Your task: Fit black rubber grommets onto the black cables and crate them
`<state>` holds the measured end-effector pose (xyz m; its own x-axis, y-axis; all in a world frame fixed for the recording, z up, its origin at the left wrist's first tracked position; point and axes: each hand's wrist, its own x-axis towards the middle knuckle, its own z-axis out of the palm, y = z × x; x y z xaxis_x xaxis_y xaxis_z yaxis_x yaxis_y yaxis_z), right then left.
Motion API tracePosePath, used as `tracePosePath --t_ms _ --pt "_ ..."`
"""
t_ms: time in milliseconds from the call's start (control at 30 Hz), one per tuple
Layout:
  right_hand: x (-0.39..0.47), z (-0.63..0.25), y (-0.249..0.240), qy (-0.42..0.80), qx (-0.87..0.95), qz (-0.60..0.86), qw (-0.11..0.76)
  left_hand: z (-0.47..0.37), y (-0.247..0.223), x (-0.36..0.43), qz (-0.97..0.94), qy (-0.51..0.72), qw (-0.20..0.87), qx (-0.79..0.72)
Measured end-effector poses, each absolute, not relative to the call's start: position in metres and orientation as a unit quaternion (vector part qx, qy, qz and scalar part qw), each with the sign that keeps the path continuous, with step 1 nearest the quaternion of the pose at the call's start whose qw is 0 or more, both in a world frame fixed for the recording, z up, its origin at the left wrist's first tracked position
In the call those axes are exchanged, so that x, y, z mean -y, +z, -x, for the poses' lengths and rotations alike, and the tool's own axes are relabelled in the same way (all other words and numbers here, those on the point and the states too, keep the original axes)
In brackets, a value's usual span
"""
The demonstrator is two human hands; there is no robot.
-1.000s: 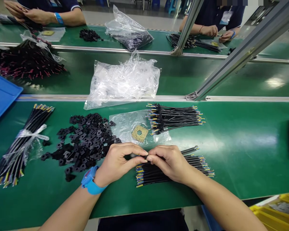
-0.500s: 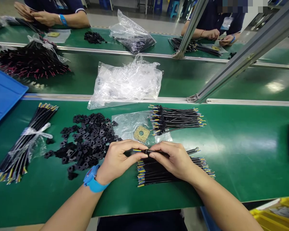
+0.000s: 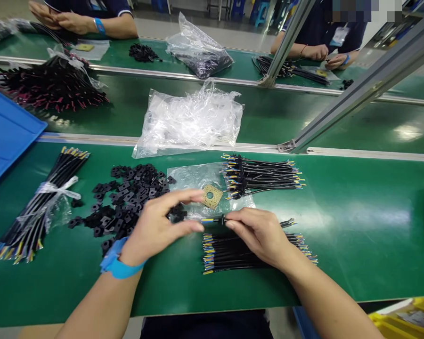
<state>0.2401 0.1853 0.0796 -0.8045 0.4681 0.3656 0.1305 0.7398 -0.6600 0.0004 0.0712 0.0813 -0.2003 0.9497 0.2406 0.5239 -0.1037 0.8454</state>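
Note:
Between thumb and fingers, my right hand (image 3: 257, 233) pinches a black cable (image 3: 212, 220) whose blue and yellow wire ends point left. A small black grommet-like piece (image 3: 222, 220) sits on that cable, just by my fingertips. My left hand (image 3: 159, 223) is apart from the cable, thumb and fingers spread with nothing between them. It is nearest the heap of small black pieces (image 3: 127, 200). Under my right hand lies a row of cut black cables (image 3: 226, 256). Behind it, more cables (image 3: 268, 174) carry black pieces near their left ends. A yellowish square pad with a hole (image 3: 217, 197) lies on clear plastic.
At left are a tied cable bundle (image 3: 42, 202) and a blue bin (image 3: 10, 136). A clear plastic bag (image 3: 194, 120) lies across the rail. A metal post (image 3: 353, 89) slants up on the right. Two people work across the bench. A yellow crate (image 3: 406, 325) stands at lower right.
My left hand has let go of the cable and drawn back to the left, its fingers parting. My right hand still holds the cable. The view has shifted slightly.

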Motion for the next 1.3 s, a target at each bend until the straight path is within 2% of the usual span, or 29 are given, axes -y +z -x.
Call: tracePosePath --t_ms 133,233,367,433,500,600,800,1167,1300 --pt "-0.218 -0.25 0.072 0.093 0.921 0.197 0.324 0.029 0.091 -0.064 -0.526 0.363 0.122 -0.759" --pt "-0.244 -0.253 0.066 0.031 0.909 0.242 0.338 0.034 0.09 -0.062 -0.591 0.239 0.102 -0.764" --pt "-0.246 -0.255 0.07 0.037 0.901 0.266 0.341 0.027 0.083 -0.06 -0.658 0.127 0.114 -0.733" --pt "-0.234 -0.259 0.077 0.101 0.923 0.229 0.293 0.025 0.08 -0.059 -0.681 0.096 0.132 -0.714" --pt "-0.22 -0.261 0.084 0.186 0.945 0.174 0.203 0.024 0.08 -0.06 -0.697 0.077 0.149 -0.697" --pt "-0.205 -0.262 0.086 0.256 0.954 0.131 0.089 0.023 0.078 -0.063 -0.706 0.081 0.147 -0.688" --pt "-0.196 -0.255 0.069 0.226 0.965 0.131 0.036 0.02 0.074 -0.073 -0.682 0.194 0.146 -0.69" --pt "-0.187 -0.251 0.079 0.27 0.952 0.145 -0.001 0.019 0.07 -0.076 -0.63 0.266 0.173 -0.709" --pt "-0.192 -0.248 0.071 0.315 0.926 0.2 0.064 0.019 0.073 -0.075 -0.617 0.272 0.187 -0.714"
